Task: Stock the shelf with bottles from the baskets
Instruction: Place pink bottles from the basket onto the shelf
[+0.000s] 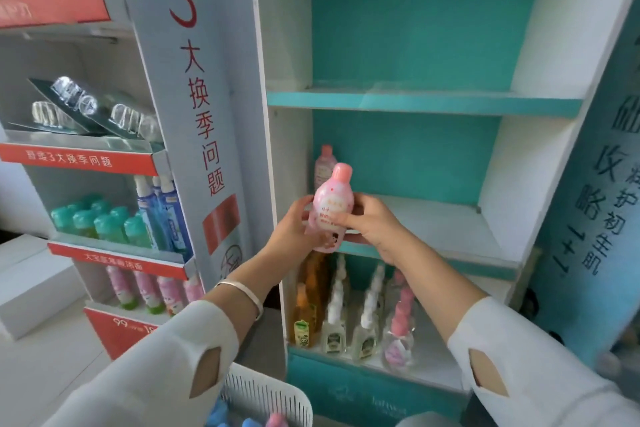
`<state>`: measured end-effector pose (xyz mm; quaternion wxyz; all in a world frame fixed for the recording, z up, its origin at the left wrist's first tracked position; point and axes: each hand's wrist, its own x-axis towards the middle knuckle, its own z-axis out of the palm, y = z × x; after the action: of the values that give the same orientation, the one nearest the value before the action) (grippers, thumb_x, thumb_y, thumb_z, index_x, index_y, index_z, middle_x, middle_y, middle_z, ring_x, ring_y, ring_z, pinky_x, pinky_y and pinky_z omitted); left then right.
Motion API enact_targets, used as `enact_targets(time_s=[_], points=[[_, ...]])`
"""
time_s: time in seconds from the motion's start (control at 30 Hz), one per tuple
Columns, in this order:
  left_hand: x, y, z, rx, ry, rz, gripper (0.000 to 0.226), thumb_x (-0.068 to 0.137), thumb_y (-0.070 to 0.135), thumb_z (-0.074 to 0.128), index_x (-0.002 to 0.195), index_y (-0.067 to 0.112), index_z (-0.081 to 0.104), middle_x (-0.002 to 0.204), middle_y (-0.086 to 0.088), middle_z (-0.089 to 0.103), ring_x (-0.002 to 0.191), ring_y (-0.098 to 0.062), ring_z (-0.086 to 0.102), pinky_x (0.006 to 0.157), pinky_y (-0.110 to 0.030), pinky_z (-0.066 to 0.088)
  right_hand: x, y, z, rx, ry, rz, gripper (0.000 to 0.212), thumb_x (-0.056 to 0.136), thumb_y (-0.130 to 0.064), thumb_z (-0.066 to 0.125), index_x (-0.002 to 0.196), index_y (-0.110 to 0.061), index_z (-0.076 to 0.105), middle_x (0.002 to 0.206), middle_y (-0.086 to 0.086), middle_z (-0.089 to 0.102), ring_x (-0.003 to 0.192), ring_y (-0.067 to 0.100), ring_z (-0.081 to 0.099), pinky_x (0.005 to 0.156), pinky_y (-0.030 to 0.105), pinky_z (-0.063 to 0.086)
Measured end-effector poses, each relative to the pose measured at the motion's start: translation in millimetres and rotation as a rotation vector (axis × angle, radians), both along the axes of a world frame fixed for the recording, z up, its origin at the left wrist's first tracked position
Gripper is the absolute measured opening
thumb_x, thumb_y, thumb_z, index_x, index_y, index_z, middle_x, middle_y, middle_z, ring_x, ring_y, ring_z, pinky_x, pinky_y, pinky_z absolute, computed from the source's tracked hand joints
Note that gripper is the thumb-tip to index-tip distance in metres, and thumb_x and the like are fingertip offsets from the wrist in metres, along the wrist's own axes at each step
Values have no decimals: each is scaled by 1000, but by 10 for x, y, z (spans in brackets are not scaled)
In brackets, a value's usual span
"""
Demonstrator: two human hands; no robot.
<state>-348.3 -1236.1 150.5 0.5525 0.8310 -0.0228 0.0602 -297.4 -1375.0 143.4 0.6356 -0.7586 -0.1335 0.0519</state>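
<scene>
Both hands on one item. Left hand (298, 229) wraps the left side of the pink bottle (331, 206), fingers curled round the lower body. Right hand (372, 225) pinches it from the other side, thumb across the label, fingers behind. Bottle is upright, cap up, in the air right at the front lip of the middle shelf (436, 218), not set down afaict. Base looks level w/ or a bit under the lip, but fingers hide part of it, so can't be sure.

Risks as I see them:
1) Push fwd w/o lifting and the base catches the lip, so the bottle tips back toward me.
2) Just behind the left hand a second pink bottle (323, 166) stands by the shelf's side wall. Going straight in prob bumps it. It's tall + narrow, so likely topples.
3) Body looks glossy and rounded, so easing one hand off early could mean a slip. Straight below the hands are rows of orange bottles (308, 291), spray bottles (334, 317) and a pink pump bottle (400, 333). A drop there could domino them. The white basket (266, 392), below the left forearm, might catch it, might not.
4) Bracelet (242, 291) on the left wrist is near the side panel, so it could snag on the way out.

I'd go up, in, and a touch right of the standing one.
</scene>
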Motion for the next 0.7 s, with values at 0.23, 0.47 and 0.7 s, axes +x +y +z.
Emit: enact_targets(time_s=[0.23,0.47,0.7], points=[[654,57,20,240,-55,122,57,89,-1,49,141,17,33,134,-9,46,120,-24,48,101,-33,43,923,40,-9,-152,-93,-265,44,73,-23,79,111,-15,56,113,8,65,103,28,61,91,49,51],[1074,217,-244,384,-65,166,39,90,6,41,126,16,52,117,-7,61,101,-24,59,80,-24,43,1662,481,-173,-412,-118,-213,49,77,-23,76,120,-11,57,117,10,65,107,28,60,84,31,47],[1140,343,-428,423,-46,192,36,91,7,38,121,15,55,109,-11,63,84,-21,57,73,-25,46,1769,623,-300,-377,-112,-183,58,80,-20,72,132,-14,47,121,6,62,110,26,58,85,31,47]])
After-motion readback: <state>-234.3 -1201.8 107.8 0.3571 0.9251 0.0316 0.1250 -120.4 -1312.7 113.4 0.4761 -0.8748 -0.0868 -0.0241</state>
